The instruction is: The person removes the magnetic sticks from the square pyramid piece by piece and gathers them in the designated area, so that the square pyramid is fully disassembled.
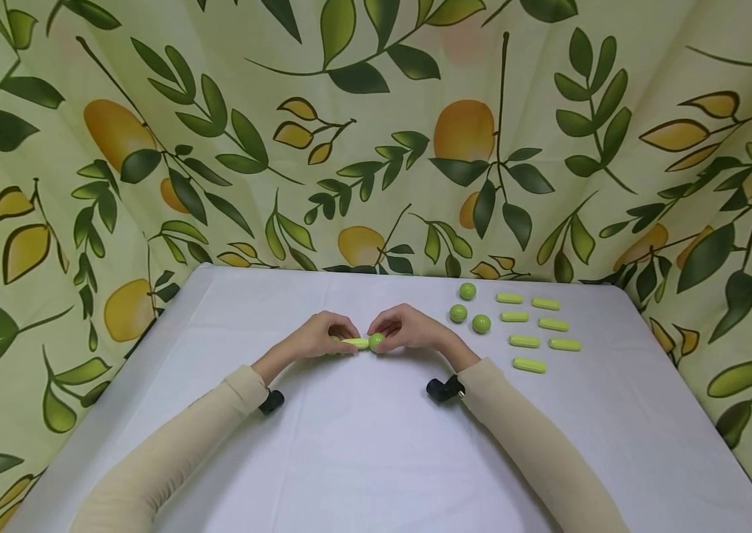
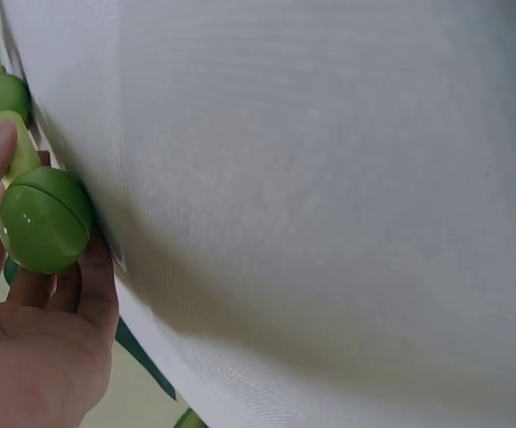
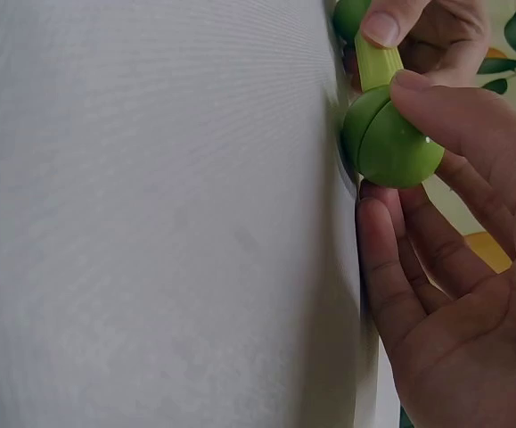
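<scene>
A pale green stick lies sideways between the two hands, with a green ball at each end. My left hand pinches the stick, its thumb lying along it. The ball at the left end sits inside the curve of that hand's fingers and is mostly hidden in the head view. On the other end, my right hand grips the right ball between thumb and fingers. A seam line runs round this ball, and the stick meets it right at the thumb tip.
To the right on the white-covered table are three loose green balls. Beside them several pale green sticks lie in two rough columns. A leaf-and-fruit patterned curtain hangs round the table's back and sides.
</scene>
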A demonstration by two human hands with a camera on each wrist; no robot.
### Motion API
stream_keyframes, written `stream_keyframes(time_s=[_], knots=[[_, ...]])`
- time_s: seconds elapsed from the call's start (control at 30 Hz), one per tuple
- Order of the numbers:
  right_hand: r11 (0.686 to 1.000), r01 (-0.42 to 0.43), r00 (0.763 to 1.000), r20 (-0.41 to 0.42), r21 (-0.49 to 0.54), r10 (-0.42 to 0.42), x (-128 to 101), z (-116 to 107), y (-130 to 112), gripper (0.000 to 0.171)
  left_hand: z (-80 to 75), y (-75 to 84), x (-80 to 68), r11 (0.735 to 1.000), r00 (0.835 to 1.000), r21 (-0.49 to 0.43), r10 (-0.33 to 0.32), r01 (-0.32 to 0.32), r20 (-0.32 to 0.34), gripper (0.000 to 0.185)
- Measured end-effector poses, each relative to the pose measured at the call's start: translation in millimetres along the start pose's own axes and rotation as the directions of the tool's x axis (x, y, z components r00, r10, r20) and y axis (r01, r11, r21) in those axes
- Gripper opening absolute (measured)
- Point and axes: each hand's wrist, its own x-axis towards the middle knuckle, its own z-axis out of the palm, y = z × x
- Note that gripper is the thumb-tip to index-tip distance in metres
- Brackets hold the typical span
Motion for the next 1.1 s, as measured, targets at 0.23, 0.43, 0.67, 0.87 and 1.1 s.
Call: stream_keyframes(time_s=[0.23, 0.43, 0.67, 0.87, 1.1], knots=[[0.997, 0.064, 0.997, 0.051, -0.049, -0.061, 3, 1, 4, 0.024, -2.9, -0.4, 0.6, 1.0, 0.999, -0.012, 0.024, -0.024, 0.032, 0.013], [0.996, 0.062, 0.996, 0.071, -0.065, -0.057, 3, 0, 3, 0.025, -3.3, -1.7, 1.1, 1.0, 0.999, -0.017, 0.02, -0.019, 0.05, 0.012], [0.995, 0.073, 0.993, 0.094, -0.063, -0.067, -1, -2, 3, 0.025, -3.2, -3.5, 2.5, 1.0, 0.998, -0.018, 0.018, -0.017, 0.056, 0.012], [0.995, 0.06, 0.998, 0.029, -0.076, -0.058, -12, -10, 1, 0.028, -5.3, -5.6, 1.9, 1.0, 1.0, -0.007, 0.009, -0.009, 0.024, 0.013], [0.995, 0.017, 0.999, -0.034, -0.098, -0.02, -33, -24, 6, 0.028, -4.9, -6.0, 0.8, 1.0, 1.0, -0.012, 0.021, -0.021, 0.017, 0.015]])
